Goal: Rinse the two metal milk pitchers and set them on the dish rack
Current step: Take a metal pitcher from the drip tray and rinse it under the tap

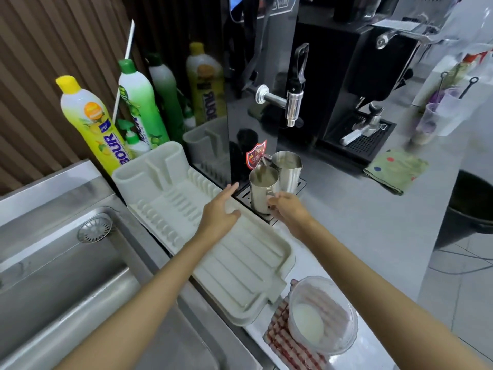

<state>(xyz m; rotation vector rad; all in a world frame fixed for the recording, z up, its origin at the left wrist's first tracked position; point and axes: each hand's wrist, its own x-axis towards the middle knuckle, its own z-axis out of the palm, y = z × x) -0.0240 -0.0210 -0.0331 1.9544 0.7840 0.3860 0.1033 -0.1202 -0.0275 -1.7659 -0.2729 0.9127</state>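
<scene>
Two metal milk pitchers stand side by side on the drip tray [300,184] under the hot-water tap. The nearer pitcher [261,186] is on the left, the farther pitcher [289,169] behind and to its right. My right hand [286,209] touches the nearer pitcher's lower right side, fingers curled at its handle; whether it grips is unclear. My left hand [221,209] hovers open over the white dish rack [186,209], fingertips short of the pitcher. The rack lies between the sink [66,263] and the machine, with nothing on it.
Dish-soap bottles [90,121] stand behind the rack. The black water dispenser [256,84] and an espresso machine [368,102] line the back. A clear tub [322,313] with white liquid sits on a striped cloth near the front. A green cloth [394,170] lies at the right.
</scene>
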